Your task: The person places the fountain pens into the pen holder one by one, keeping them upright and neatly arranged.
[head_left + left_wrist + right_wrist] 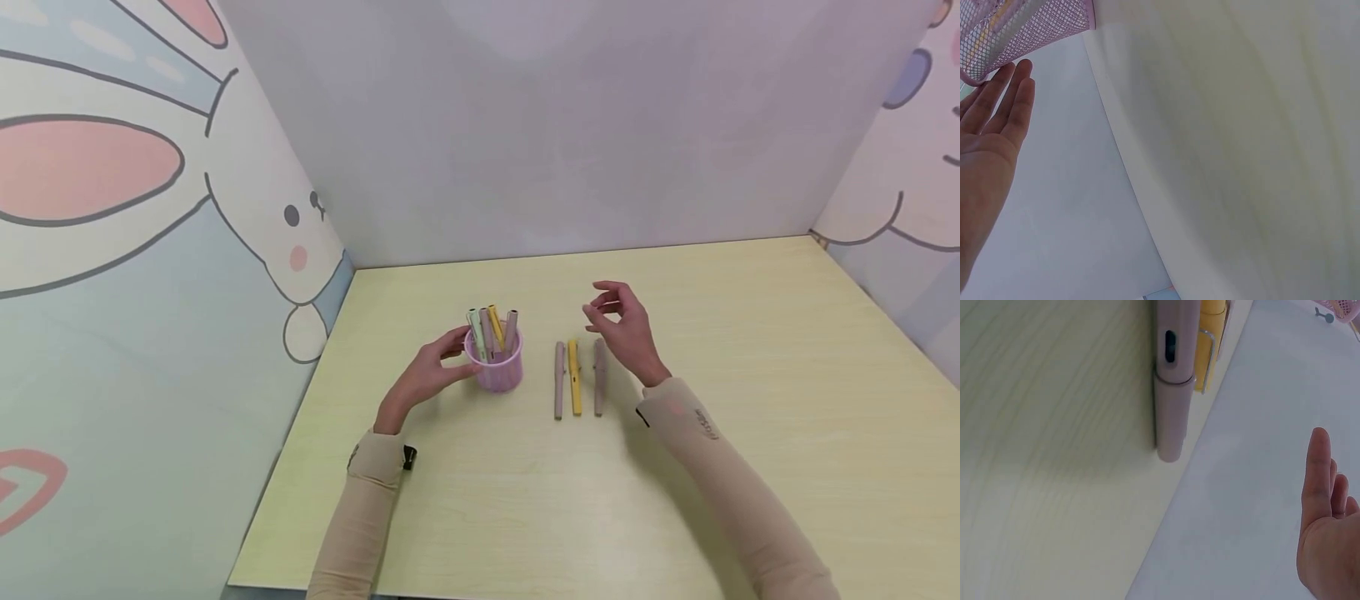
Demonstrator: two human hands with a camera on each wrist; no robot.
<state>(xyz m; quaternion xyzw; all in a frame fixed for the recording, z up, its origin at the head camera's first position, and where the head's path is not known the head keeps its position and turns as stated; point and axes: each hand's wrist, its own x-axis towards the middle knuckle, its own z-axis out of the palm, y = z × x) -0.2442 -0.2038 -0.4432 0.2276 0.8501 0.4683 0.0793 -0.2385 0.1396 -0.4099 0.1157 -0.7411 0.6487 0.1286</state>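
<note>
My left hand [429,372] holds a pink mesh pen cup [501,377] at its left side, thumb at the front rim and fingers around the back. In the left wrist view, fairly straight fingers [1015,109] meet the mesh. Inside stand a mint-green pen [477,329], a yellow pen [497,325] and mauve pens [512,327]. Right of the cup lie a mauve pen [558,383], a yellow pen [576,387] and another mauve pen [599,387], side by side. Over their far ends hovers my right hand [626,332], fingers loosely bent, holding nothing.
The light wooden table [480,500] meets a pale wall [570,125] at the back. A left side panel [150,333] and a right side panel [892,233] carry cartoon drawings. A small black object [408,457] shows beside the left cuff.
</note>
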